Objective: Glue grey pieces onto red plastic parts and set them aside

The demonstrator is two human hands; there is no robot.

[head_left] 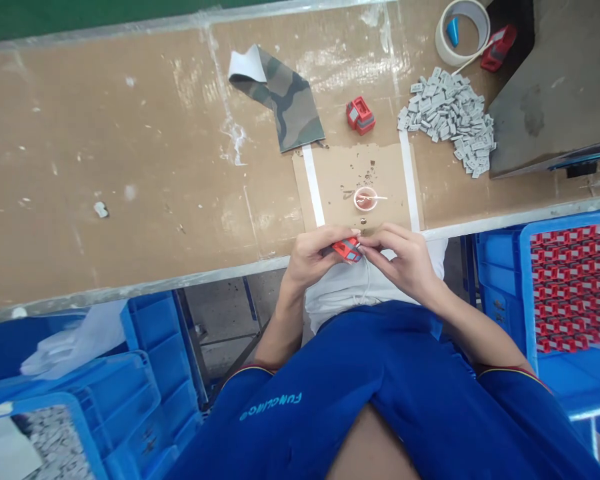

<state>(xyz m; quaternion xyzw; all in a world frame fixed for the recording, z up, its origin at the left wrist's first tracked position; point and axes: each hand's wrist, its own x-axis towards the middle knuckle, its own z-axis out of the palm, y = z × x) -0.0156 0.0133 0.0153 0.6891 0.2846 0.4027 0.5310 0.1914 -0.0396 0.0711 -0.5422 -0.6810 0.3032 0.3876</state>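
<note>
My left hand (316, 255) is closed around a small red and grey plastic part (347, 249), just off the table's front edge. My right hand (400, 257) is at the part's right end, thumb and fingertips pinched together. Something tiny and pale may be between those fingertips, too small to name. Beyond my hands, a small cup (365, 199) of reddish-brown contents has a thin white stick lying in it. It stands on a cardboard sheet (385, 167) with white tape strips. Past the sheet is another red plastic part (361, 115).
A pile of small grey pieces (453, 117) lies at the right, near a tape roll (443, 50) and a dark metal panel (550, 100). A camouflage strip (297, 110) lies further back. Blue crates flank me; the right crate (527, 293) holds rows of red parts.
</note>
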